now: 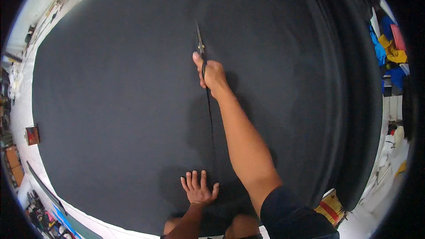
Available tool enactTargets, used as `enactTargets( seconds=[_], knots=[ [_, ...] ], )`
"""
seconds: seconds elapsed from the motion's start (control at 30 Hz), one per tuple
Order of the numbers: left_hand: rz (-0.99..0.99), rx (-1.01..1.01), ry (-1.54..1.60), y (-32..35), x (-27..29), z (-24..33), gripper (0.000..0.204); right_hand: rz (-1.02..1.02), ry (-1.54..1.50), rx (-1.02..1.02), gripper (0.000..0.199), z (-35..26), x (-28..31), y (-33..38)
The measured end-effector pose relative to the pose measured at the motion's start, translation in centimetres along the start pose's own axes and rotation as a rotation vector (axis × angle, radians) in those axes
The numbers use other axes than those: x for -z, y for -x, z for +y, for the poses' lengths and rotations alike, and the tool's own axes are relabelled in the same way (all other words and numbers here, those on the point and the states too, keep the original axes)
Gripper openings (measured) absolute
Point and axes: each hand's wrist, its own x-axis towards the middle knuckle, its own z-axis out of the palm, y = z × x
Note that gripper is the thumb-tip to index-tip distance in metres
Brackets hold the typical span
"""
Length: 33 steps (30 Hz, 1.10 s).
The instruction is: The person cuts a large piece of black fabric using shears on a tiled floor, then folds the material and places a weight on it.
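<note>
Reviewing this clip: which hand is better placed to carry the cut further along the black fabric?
Right, likely. The right hand grips the scissors, blades pointing away along the cut line in the black fabric. The left hand lies flat on the fabric beside the cut's near end, holding no tool.

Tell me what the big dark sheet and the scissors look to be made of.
Dark sheet: seemingly woven fabric, matte charcoal; it lies soft and flat, with a thin cut line running from the left hand to the blades. Scissors in the right hand: blades probably steel, thin, pale and slightly shiny; handle dark, likely plastic, mostly hidden.
</note>
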Motion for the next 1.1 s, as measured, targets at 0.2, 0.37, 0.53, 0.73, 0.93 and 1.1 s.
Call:
enactTargets(
  seconds=[0.2, 0.37, 0.53, 0.73, 0.93, 1.1],
  knots=[
    [0.066, 0.026, 0.056, -1.9, 1.7, 0.5, 0.063, 0.077, 0.093, 0.006, 0.055, 0.9, -0.2, -2.2],
    [0.396, 0.198, 0.235, -23.9, 5.0, -3.4, 0.027, 0.067, 0.111, 0.030, 0.053, 0.2, 0.2, -1.9],
    [0.401, 0.218, -0.075, -43.5, 3.9, -8.7, 0.048, 0.035, 0.090, -0.044, 0.052, -0.3, -1.8, -1.9],
    [0.289, 0.261, -0.047, -44.5, 2.8, -6.8, 0.053, 0.114, 0.138, -0.068, 0.053, -0.8, -0.5, -1.7],
    [0.271, 0.255, -0.046, -44.7, 3.3, -6.8, 0.055, 0.199, 0.301, -0.004, 0.054, 0.0, -0.9, -3.2],
    [0.227, 0.283, -0.031, -44.1, 3.3, -6.5, 0.055, 0.121, 0.131, -0.064, 0.053, -5.4, -1.6, -8.5]
  ],
)
